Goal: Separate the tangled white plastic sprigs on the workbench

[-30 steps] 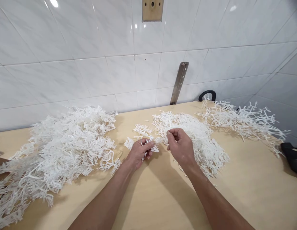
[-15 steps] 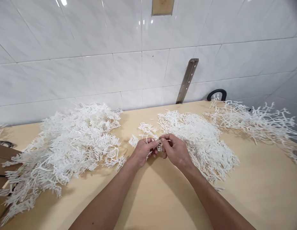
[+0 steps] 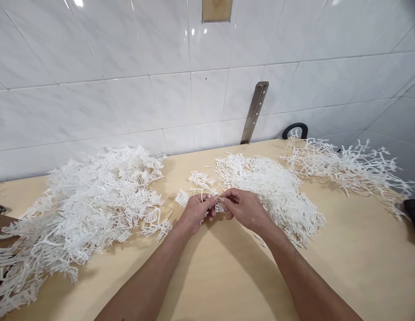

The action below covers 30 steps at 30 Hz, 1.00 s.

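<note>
A small white branching plastic sprig (image 3: 218, 206), thin and many-pronged, sits at the centre of the frame just above the pale wooden tabletop (image 3: 227, 276), between a big heap of white plastic sprigs (image 3: 93, 200) at left and a smaller pile (image 3: 277, 187) at right. The left hand (image 3: 195, 213) and right hand (image 3: 245, 208) meet fingertip to fingertip, both pinched closed on it, forearms angling in from the lower edge.

Plastic sprig piles (image 3: 80, 209) on table (image 3: 344, 263)
</note>
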Each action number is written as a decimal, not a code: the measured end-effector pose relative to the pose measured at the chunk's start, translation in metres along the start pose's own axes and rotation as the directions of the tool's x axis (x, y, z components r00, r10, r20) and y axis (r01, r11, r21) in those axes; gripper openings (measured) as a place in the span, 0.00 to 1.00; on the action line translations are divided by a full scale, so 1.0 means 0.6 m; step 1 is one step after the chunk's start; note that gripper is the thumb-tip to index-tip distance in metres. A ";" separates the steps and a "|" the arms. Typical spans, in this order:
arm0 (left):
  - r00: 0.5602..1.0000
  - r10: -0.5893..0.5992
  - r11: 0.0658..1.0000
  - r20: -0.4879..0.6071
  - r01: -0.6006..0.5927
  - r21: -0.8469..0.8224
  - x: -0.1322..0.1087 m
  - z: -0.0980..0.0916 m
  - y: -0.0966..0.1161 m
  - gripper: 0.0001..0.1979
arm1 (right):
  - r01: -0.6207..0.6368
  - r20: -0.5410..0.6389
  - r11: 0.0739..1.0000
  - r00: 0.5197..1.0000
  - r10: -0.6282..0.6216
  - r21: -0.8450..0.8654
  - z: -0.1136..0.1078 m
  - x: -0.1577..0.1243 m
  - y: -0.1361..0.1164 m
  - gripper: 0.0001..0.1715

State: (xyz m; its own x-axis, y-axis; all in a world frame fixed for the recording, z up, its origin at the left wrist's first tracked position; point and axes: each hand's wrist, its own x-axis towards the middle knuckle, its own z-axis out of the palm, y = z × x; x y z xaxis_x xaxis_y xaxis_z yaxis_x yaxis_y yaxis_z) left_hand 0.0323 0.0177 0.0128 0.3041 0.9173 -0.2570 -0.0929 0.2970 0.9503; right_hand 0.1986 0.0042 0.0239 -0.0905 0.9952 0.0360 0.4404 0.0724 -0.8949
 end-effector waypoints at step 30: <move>1.000 0.020 0.997 0.007 -0.021 0.070 -0.001 -0.002 0.006 0.20 | -0.015 0.037 1.000 0.999 0.015 -0.012 -0.008 -0.002 -0.001 0.09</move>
State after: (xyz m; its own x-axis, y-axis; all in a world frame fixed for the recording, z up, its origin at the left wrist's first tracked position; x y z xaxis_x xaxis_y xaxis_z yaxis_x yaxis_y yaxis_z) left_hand 0.0307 0.0186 0.0160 0.3091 0.9212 -0.2363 -0.0327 0.2587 0.9654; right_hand 0.2027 0.0032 0.0269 -0.1170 0.9931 0.0058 0.4526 0.0586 -0.8898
